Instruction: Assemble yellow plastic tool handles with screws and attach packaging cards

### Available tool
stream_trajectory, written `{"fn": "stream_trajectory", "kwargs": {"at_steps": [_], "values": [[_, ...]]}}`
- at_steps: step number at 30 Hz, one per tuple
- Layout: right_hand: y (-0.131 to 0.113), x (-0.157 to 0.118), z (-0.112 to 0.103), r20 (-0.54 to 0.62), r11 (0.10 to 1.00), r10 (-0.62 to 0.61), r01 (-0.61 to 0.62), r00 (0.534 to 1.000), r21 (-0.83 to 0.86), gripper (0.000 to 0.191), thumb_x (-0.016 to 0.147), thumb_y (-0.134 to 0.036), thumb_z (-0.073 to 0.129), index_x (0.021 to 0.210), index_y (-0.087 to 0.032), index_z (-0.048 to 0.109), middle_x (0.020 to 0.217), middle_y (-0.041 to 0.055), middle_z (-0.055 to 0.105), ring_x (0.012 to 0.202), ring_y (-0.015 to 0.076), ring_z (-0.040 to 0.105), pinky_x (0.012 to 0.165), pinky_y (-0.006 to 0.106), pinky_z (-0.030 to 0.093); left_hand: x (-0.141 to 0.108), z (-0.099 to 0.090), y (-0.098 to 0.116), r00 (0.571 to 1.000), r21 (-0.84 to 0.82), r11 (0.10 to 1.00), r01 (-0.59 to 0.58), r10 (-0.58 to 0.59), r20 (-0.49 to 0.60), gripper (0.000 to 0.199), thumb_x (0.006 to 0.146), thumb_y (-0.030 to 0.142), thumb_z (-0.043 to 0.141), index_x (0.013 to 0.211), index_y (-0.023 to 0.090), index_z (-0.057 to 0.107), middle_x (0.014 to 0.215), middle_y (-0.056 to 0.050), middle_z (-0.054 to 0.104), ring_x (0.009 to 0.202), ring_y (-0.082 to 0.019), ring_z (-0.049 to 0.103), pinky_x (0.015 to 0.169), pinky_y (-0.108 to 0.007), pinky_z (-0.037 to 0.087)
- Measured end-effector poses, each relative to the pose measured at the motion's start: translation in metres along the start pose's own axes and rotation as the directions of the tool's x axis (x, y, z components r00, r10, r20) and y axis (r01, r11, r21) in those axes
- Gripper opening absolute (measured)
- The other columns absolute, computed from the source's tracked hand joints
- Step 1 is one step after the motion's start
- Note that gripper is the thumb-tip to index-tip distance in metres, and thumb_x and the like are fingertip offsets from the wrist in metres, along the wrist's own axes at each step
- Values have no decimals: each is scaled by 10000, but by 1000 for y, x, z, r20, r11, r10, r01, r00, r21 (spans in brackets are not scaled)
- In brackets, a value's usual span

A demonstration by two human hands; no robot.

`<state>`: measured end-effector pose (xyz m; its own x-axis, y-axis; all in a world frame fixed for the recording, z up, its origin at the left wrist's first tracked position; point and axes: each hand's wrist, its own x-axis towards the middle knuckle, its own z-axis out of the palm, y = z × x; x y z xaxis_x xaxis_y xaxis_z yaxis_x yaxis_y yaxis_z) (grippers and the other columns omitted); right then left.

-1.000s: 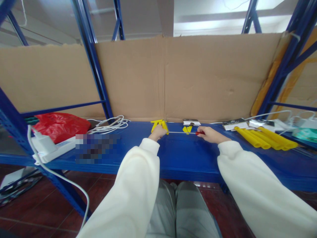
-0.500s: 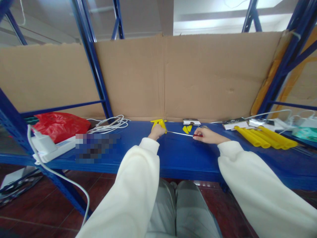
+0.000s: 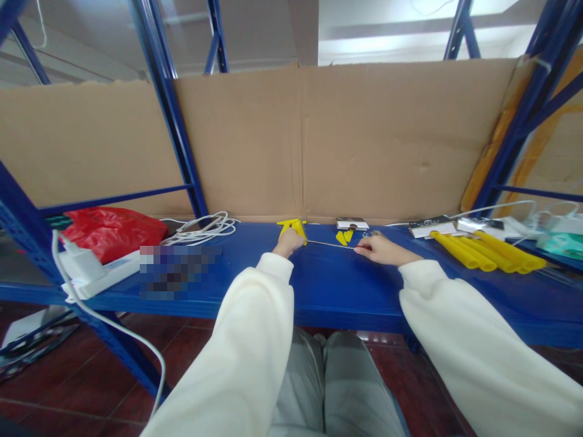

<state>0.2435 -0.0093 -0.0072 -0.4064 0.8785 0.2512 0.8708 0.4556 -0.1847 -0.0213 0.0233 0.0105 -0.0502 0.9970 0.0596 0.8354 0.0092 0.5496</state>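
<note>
Red bag (image 3: 113, 233), one, at 10 o'clock; left hand (image 3: 288, 244), clamped on one yellow frame (image 3: 298, 227) at 12; screwdriver (image 3: 330, 244), one, tip at the frame. Yellow pieces (image 3: 348, 235), two, between 12 and 1; right hand (image 3: 379, 249), apart from the left, gripping the screwdriver at 1; yellow tubes (image 3: 489, 252), four, at 2.

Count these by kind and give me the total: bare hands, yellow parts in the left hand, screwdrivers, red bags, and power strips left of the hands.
Bare hands: 2 (left hand, right hand)
Yellow part in the left hand: 1
Screwdriver: 1
Red bag: 1
Power strip, partly blurred out: 1
Total: 6
</note>
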Motion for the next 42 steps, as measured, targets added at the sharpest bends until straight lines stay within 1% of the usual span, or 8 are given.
{"fn": "stream_trajectory", "kwargs": {"at_steps": [5, 12, 18, 25, 28, 34, 39, 42], "values": [[0, -1, 4, -71, 998, 37, -41, 997, -56, 171, 805, -371, 694, 836, -228, 605, 717, 17, 681, 647, 182, 590, 622, 284, 410, 2, 1, -1, 1000, -10, 1000, -10, 10, -5, 298, 805, 94, 563, 1055, 41, 717, 934, -186, 756, 801, -244, 728, 633, -267, 524], [-3, -2, 1, -38, 996, 16, -19, 999, -82, 261, 941, -374, 523, 790, -219, 668, 801, 85, 736, 688, 205, 642, 654, 304, 429, 5, 2, -2, 1000, -16, 1000, 0, 0, 1, 292, 821, 104, 566, 1066, 24, 705, 963, -204, 747, 784, -239, 724, 639, -266, 502], [-3, -1, 4, -63, 997, 24, -28, 998, -77, 142, 833, -368, 676, 868, -236, 639, 768, 32, 706, 688, 196, 628, 646, 287, 439, 4, 1, -2, 1000, 8, 1000, 2, -2, 1, 289, 809, 101, 576, 1056, 32, 710, 986, -213, 748, 840, -266, 733, 680, -282, 525], [-5, -3, 0, -35, 995, 12, -16, 999, -102, 260, 944, -386, 522, 806, -228, 675, 802, 75, 736, 718, 210, 655, 674, 301, 440, 4, 1, -4, 1000, 9, 1000, -28, 28, -6, 305, 811, 100, 576, 1086, 57, 701, 990, -191, 753, 885, -252, 731, 713, -269, 528], [-5, -2, 1, -13, 998, 22, -23, 1000, -52, 209, 906, -409, 586, 829, -233, 668, 798, 58, 731, 695, 211, 652, 667, 303, 445, 3, 1, -3, 1000, 14, 1000, -19, 19, 0, 294, 813, 110, 576, 1073, 59, 704, 981, -189, 754, 877, -253, 730, 710, -273, 532], [1, -2, 4, -122, 994, 2, -15, 992, -104, 162, 860, -404, 647, 853, -243, 629, 727, 30, 694, 688, 201, 626, 650, 292, 431, 2, 0, -2, 1000, 6, 1000, -19, 19, 0, 287, 808, 106, 575, 1057, 43, 703, 983, -200, 749, 854, -247, 727, 692, -264, 520], [-7, -3, 0, -25, 996, 23, -25, 999, -87, 291, 950, -395, 499, 781, -226, 666, 785, 72, 735, 696, 203, 652, 649, 300, 440, 3, 0, -3, 1000, 6, 1000, -19, 19, 5, 291, 797, 100, 571, 1049, 48, 709, 945, -193, 752, 821, -252, 726, 682, -277, 524], [-11, -3, -1, -20, 997, 41, -42, 999, -58, 177, 894, -389, 603, 841, -227, 650, 804, 57, 732, 693, 203, 647, 646, 295, 442, 3, 0, -2, 1000, 11, 1000, -22, 22, 1, 295, 815, 107, 562, 1067, 51, 704, 985, -200, 754, 861, -257, 728, 702, -276, 528]]}}
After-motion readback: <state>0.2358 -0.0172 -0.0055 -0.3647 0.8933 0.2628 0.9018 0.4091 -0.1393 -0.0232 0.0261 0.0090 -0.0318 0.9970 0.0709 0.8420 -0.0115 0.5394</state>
